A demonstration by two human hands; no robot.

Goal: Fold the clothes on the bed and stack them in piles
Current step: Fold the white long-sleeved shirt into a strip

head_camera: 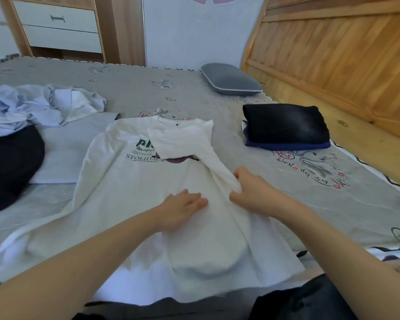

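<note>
My hands on the white long-sleeved shirt [129, 192]

My left hand [183, 207] presses it flat, fingers straight; my right hand [249, 189] pinches the folded sleeve [208, 158]. Bare bed [252, 162] right.

Between the left hand [183, 205] and the right hand [252, 190] only a narrow strip of white shirt [125, 192] lies flat. Right of the right hand, bare bedsheet [252, 148] runs open up to a folded stack of dark clothes [286, 125], with a grey pillow [231, 79] and the wooden headboard [333, 61] beyond it. Left of the left hand, past the shirt's edge, a dark garment [9, 162] and a heap of pale blue clothes [32, 105] block the way. Ahead of both hands, sheet lies open beyond the shirt's collar.
</note>
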